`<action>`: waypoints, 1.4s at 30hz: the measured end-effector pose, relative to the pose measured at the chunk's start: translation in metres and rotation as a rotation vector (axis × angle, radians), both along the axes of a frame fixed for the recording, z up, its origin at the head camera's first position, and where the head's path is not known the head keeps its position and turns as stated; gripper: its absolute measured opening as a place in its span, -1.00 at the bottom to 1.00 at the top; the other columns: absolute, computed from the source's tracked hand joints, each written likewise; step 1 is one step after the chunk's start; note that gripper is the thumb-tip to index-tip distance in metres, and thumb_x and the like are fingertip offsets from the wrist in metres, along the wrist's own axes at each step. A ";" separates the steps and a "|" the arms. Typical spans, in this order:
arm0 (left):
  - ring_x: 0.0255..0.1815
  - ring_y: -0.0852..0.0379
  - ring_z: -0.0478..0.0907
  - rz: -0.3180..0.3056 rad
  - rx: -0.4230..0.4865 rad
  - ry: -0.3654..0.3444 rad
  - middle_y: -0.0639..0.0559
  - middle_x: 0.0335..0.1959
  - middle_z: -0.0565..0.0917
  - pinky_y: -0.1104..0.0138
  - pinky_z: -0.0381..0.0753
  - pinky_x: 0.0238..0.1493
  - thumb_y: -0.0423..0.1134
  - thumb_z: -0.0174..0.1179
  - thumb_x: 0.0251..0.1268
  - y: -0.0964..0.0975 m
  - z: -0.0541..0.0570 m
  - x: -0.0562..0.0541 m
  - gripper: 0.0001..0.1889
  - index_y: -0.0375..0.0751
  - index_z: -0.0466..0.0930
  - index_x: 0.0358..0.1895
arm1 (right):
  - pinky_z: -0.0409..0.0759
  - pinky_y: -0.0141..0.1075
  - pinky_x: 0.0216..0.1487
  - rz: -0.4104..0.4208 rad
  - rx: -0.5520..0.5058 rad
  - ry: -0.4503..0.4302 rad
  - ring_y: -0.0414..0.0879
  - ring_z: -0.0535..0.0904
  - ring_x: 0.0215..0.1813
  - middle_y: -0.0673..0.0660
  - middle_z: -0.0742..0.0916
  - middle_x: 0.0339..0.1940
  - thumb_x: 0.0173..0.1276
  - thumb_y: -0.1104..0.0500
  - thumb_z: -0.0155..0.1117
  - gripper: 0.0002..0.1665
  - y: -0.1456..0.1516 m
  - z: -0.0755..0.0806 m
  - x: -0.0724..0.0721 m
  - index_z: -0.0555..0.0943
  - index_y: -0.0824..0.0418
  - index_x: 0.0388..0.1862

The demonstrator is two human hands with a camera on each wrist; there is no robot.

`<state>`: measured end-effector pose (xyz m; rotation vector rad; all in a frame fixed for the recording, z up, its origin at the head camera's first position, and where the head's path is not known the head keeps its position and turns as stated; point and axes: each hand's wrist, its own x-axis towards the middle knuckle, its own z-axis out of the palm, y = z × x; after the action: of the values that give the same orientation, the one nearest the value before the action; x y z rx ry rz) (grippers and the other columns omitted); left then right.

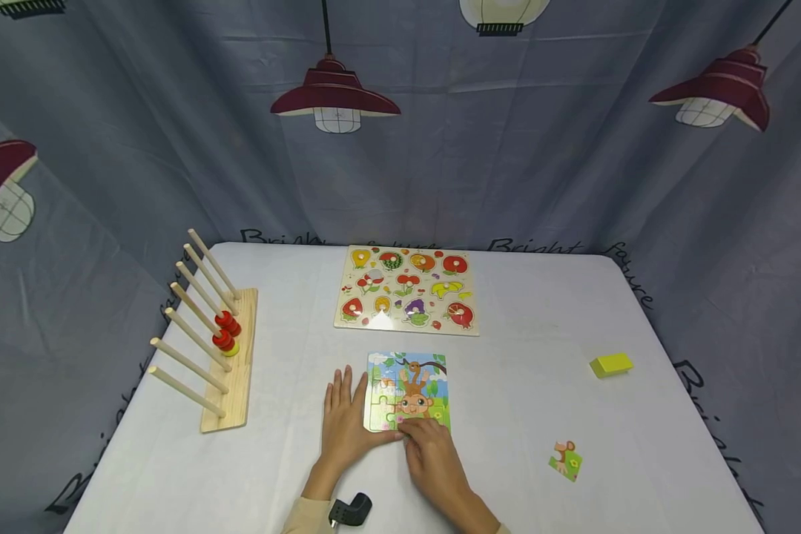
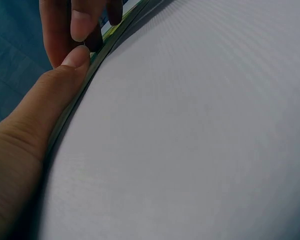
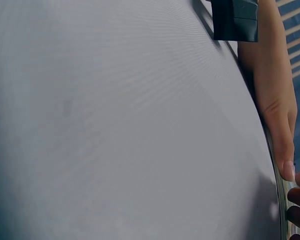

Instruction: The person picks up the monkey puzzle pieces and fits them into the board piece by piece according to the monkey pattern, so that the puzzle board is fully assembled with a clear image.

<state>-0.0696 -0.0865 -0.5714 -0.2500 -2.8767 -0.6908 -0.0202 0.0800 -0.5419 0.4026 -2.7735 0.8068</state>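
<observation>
A jigsaw puzzle with a monkey picture lies in the middle of the table in the head view. My left hand lies along its left side, fingers extended and thumb along the bottom edge. At that same edge, the bent fingers of my right hand press on the puzzle and cover its lower part. The left thumb and right fingertips meet at the rim in the left wrist view. Further right lies a loose puzzle piece, green with part of a brown animal.
Behind the puzzle lies a wooden fruit peg board. At the left stands a wooden rack of slanted pegs, with red rings and a yellow one on it. A yellow block sits at the right. Grey curtains hang around the table.
</observation>
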 end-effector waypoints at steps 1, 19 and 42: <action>0.46 -0.22 -0.13 0.000 0.000 -0.008 -0.31 0.41 0.04 0.01 -0.16 0.41 0.58 0.19 -0.61 0.000 0.000 0.000 0.31 -0.21 0.15 0.35 | 0.47 -0.27 -0.08 -0.011 -0.010 0.000 -0.23 0.55 -0.07 -0.11 0.69 -0.19 0.11 0.24 0.28 -0.75 0.001 0.000 0.000 0.65 0.07 -0.19; 0.48 -0.17 -0.21 0.006 0.019 -0.068 -0.26 0.44 -0.02 0.01 -0.24 0.43 0.60 0.16 -0.59 0.000 -0.001 -0.001 0.32 -0.16 0.08 0.39 | 0.44 -0.06 -0.04 -0.436 -0.208 -0.035 0.05 0.56 -0.09 0.13 0.69 -0.22 0.14 0.28 0.25 -0.80 0.088 0.001 -0.001 0.64 0.21 -0.22; 0.48 -0.16 -0.22 0.006 0.016 -0.074 -0.25 0.44 -0.02 0.02 -0.25 0.44 0.60 0.16 -0.60 0.000 -0.001 -0.001 0.32 -0.15 0.08 0.39 | 0.33 -0.40 -0.48 -0.800 -0.113 -0.565 -0.03 0.46 -0.34 0.22 0.61 -0.37 0.29 -0.13 0.04 -0.42 0.223 0.018 0.019 0.50 0.41 -0.11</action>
<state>-0.0702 -0.0862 -0.5721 -0.2177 -2.9395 -0.7374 -0.0009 0.3035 -0.5242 -1.0434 -2.9123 0.9301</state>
